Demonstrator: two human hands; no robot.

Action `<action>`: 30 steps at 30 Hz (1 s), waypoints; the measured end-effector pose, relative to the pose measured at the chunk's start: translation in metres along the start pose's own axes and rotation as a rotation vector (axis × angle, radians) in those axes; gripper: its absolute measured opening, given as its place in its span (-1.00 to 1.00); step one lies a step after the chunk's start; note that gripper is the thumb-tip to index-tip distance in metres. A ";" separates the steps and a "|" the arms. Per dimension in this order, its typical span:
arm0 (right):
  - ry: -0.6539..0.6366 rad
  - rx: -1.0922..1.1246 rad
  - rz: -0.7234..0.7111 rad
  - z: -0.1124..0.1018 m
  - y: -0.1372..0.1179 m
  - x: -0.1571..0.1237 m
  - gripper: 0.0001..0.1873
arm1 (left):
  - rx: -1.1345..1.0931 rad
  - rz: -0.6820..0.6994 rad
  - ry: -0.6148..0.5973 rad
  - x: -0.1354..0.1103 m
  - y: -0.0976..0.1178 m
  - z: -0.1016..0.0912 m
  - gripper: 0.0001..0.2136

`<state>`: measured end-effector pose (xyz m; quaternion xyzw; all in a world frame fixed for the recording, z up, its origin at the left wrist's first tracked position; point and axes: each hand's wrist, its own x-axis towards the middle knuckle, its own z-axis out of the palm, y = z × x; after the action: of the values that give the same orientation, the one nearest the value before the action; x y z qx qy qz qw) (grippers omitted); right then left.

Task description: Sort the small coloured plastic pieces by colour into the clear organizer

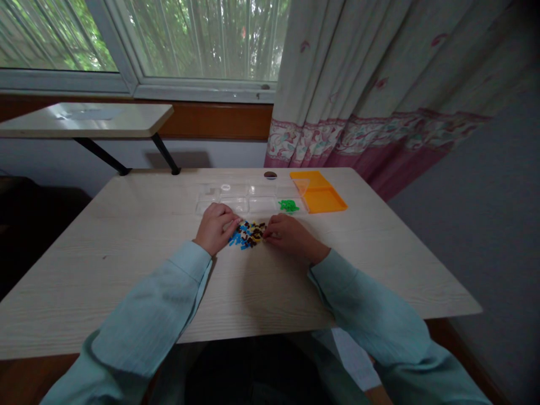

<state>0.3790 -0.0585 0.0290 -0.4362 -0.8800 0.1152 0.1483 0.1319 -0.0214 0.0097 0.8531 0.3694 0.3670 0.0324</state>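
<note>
On the pale wood-grain tabletop (126,253), the left hand (215,228) and the right hand (287,233) lie curled on either side of a small pile (248,234) of tiny blue, brown and yellow pieces. Both touch it; whether they pinch one I cannot tell. Just behind, a clear compartment tray (228,197) holds green pieces (288,206) in one cell, beside a flat orange lid (323,197).
</note>
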 end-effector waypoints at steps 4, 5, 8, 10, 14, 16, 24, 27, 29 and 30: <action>0.002 -0.017 -0.010 0.003 0.000 0.001 -0.87 | -0.035 0.020 -0.053 -0.001 0.008 0.004 -0.79; 0.007 -0.019 -0.010 0.004 0.001 0.001 -0.87 | -0.040 0.026 -0.065 -0.001 0.008 0.004 -0.79; 0.033 0.031 -0.001 0.006 0.004 0.002 -0.86 | -0.051 0.046 -0.091 0.000 0.010 0.005 -0.79; 0.069 0.128 0.030 0.006 0.006 0.003 -0.86 | -0.057 0.061 -0.101 0.000 0.011 0.005 -0.79; 0.144 0.387 0.153 0.004 0.004 0.005 -0.81 | -0.085 0.095 -0.109 0.002 0.016 0.003 -0.79; 0.167 0.512 0.227 0.004 0.002 0.006 -0.75 | -0.103 0.110 -0.118 0.002 0.020 0.001 -0.77; 0.126 0.919 0.355 0.014 -0.002 0.008 -0.64 | -0.096 0.099 -0.092 0.002 0.030 0.002 -0.76; 0.107 0.952 0.346 0.013 -0.007 0.008 -0.62 | -0.082 0.102 -0.072 0.002 0.031 0.003 -0.75; 0.094 0.963 0.342 0.012 -0.009 0.008 -0.60 | -0.075 0.105 -0.057 0.002 0.031 0.003 -0.76; 0.088 0.968 0.340 0.012 -0.010 0.008 -0.59 | -0.073 0.109 -0.047 0.002 0.031 0.003 -0.77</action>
<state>0.3629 -0.0589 0.0228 -0.4589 -0.6354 0.5134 0.3494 0.1533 -0.0417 0.0189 0.8787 0.3077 0.3613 0.0522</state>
